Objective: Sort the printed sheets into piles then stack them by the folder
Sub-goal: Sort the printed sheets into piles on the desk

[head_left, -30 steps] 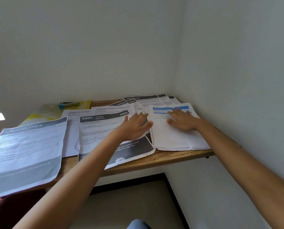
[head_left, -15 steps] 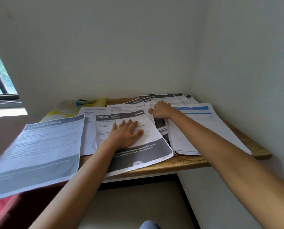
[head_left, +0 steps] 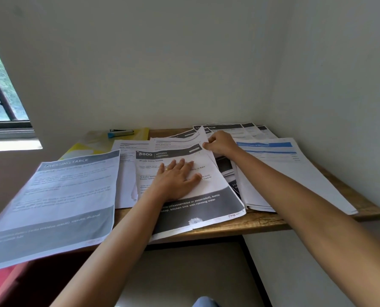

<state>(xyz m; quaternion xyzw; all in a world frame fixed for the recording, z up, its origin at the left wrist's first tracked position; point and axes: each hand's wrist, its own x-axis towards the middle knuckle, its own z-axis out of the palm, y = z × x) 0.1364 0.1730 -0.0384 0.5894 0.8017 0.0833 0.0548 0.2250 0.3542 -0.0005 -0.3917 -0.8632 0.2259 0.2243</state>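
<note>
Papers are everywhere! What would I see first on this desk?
Two bare arms reach over printed sheets covering the wooden desk. The left hand presses flat on the KITCHEN sheet in the middle, and the right hand pinches a lifted sheet behind it.

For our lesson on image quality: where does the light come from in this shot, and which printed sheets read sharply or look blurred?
Head view: daylight enters from the window at left, its sill blown out white; the KITCHEN sheet under the left hand reads sharply; the DRESSING TABLE sheet near the left edge is smeared and stretched.
</note>
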